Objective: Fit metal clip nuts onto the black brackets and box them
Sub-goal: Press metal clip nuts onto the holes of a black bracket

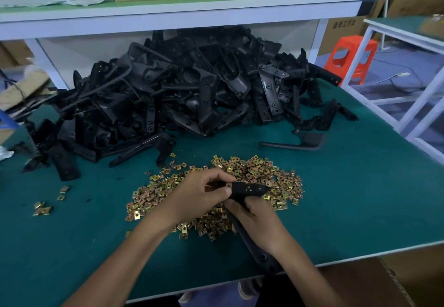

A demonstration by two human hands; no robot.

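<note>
Over the loose pile of clip nuts (pixel 264 174) on the green counter (pixel 360 198), my right hand (pixel 255 215) grips a black bracket (pixel 251 189) while my left hand (pixel 199 196) pinches what seems a nut (pixel 211 187) at its end, so I judge fitting is in hand and next calls for a square push home.

Left hand (pixel 204 196) curled, thumb and fingers pinching bracket (pixel 252 190); right hand (pixel 257 220) gripping its lower part; forearms converging.

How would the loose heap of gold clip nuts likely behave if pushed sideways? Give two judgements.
The clip nuts would probably scatter rather than shift as one: they lie loose, with strays lying apart. Being flat and square, they likely slide, not roll.
</note>
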